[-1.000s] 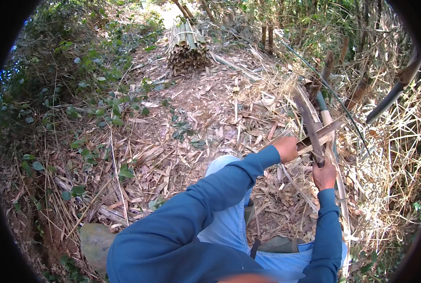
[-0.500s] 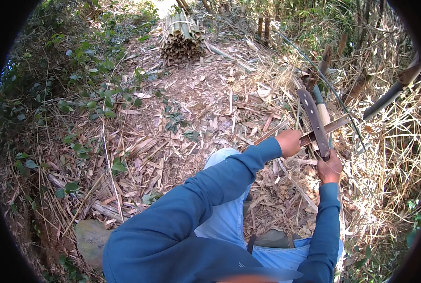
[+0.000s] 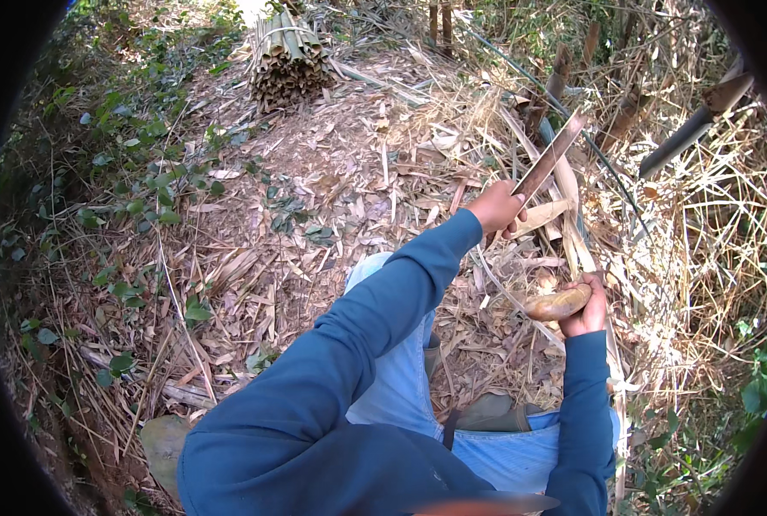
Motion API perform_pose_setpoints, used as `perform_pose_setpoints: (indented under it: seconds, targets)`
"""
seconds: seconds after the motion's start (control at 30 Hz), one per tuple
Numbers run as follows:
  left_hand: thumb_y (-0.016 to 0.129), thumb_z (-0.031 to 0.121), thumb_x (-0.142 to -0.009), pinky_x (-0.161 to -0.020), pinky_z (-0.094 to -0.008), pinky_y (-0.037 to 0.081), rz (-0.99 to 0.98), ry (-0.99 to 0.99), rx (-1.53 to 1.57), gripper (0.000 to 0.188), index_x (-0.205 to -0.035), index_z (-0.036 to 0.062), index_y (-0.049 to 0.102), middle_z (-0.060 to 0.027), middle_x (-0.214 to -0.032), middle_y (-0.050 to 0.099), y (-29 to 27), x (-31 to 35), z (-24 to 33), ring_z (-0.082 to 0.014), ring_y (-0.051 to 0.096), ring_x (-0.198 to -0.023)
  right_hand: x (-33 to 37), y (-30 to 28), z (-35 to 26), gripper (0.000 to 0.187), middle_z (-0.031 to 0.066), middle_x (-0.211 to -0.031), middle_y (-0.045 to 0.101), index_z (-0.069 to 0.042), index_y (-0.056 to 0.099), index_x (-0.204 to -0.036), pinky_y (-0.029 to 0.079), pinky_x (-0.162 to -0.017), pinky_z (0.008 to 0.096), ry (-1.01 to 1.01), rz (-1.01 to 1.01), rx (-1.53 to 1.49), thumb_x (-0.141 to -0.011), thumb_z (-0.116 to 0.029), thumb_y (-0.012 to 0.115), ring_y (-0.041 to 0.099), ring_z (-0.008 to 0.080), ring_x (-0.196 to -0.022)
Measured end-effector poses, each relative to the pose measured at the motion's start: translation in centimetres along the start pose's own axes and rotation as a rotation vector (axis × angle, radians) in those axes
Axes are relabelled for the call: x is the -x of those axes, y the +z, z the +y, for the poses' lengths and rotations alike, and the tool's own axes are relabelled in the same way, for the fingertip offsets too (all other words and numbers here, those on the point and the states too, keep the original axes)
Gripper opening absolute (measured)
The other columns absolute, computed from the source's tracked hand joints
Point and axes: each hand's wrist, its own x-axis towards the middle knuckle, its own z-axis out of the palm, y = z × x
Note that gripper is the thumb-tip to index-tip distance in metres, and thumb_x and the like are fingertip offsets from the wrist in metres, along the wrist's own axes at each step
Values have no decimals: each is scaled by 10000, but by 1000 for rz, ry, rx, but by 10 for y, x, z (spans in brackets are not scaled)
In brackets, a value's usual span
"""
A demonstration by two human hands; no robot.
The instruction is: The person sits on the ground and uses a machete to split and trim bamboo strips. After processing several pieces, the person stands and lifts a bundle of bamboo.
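Observation:
My left hand (image 3: pixel 498 208) is closed around the lower end of a brown split bamboo strip (image 3: pixel 551 161), which slants up and to the right. My right hand (image 3: pixel 592 308), lower and further right, grips a wooden-handled tool. A rounded, shiny brown wooden part (image 3: pixel 560 303) of it sticks out to the left of the fingers; its other end is mostly hidden by the hand and the foreshortening. Between and beyond the hands lies a long pale split bamboo piece (image 3: pixel 566 182), its lower end near my right hand. A dry, pale leaf-like sheath (image 3: pixel 540 217) is beside my left fingers.
A tied bundle of split bamboo (image 3: pixel 289 64) stands at the far left. Cut bamboo stumps (image 3: pixel 558 76), a thin green stem (image 3: pixel 564 112) and a dark pole (image 3: pixel 678 142) are at the right. Dry chips (image 3: pixel 349 202) litter the ground. A stone (image 3: pixel 164 447) lies lower left.
My left hand has raised the bamboo strip to a steeper slant, away from the right hand. In my right hand the tool has turned from pointing up across the strip to showing its rounded wooden part.

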Motion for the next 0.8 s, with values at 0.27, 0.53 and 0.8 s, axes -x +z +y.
perform_pose_setpoints:
  seconds: [0.27,0.53,0.8]
  targets:
    - [489,203,-966,-578,-407,523,137,20,-648,282,-1085,-45,553,-177,-876,654,7,1,-6,-262,638,-534,56,13,39,177,22,-678,528,-105,489,-821,490,-591,343,290,-163,59,-879,-248,574,551,170,-606]
    - [563,315,-924,-1071,-463,351,392,272,-865,498,-1293,-19,528,-283,-1301,503,10,-11,-35,-407,478,-1232,44,14,41,107,46,-766,498,-91,505,-902,498,-694,341,111,-152,-8,-915,-186,553,522,179,-704]
    - [562,270,-967,-417,-264,401,350,145,-150,271,-938,16,652,-15,-667,579,26,-10,1,-75,455,-429,40,4,26,135,59,-736,535,-112,514,-939,499,-706,358,62,-157,-75,-919,-234,567,553,216,-703]
